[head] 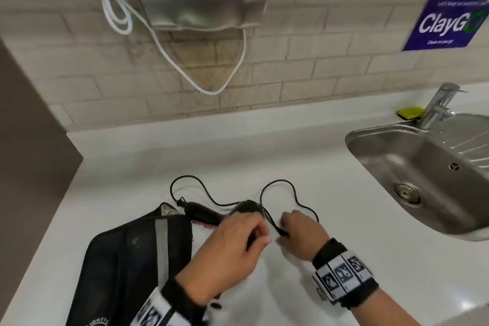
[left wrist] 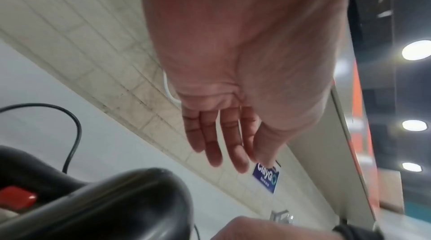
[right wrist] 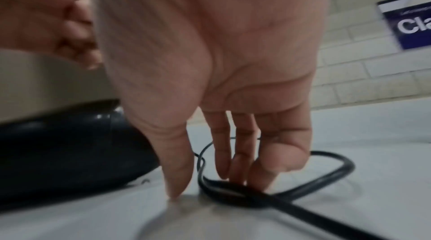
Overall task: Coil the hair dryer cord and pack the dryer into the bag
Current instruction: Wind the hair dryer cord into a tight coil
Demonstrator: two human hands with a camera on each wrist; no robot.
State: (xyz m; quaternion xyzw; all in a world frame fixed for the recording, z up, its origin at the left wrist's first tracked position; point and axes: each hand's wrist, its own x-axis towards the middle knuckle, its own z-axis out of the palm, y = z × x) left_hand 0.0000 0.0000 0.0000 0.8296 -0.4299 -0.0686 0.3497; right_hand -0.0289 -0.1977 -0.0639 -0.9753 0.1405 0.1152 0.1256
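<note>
- The hair dryer (head: 211,213), glossy black with a red switch, lies on its side on the white counter (head: 304,161), just beyond both hands and touching the far edge of the bag (head: 137,259).
- Its thin black cord (head: 277,188) sprawls loose in two open loops, one behind the handle, one out in front of the right hand.
- Left hand (head: 232,243) hovers above the dryer's body, fingers straight and relaxed, holding nothing.
- Right hand (head: 301,235) is down on the counter, fingertips (right wrist: 238,170) pressing a small loop of cord, thumb tip planted beside it; a real pinch? Cannot tell.
- The black bag with its grey stripe lies flat on the left; whether anything is inside cannot be seen.
- Off to the right, a steel sink (head: 391,151).
</note>
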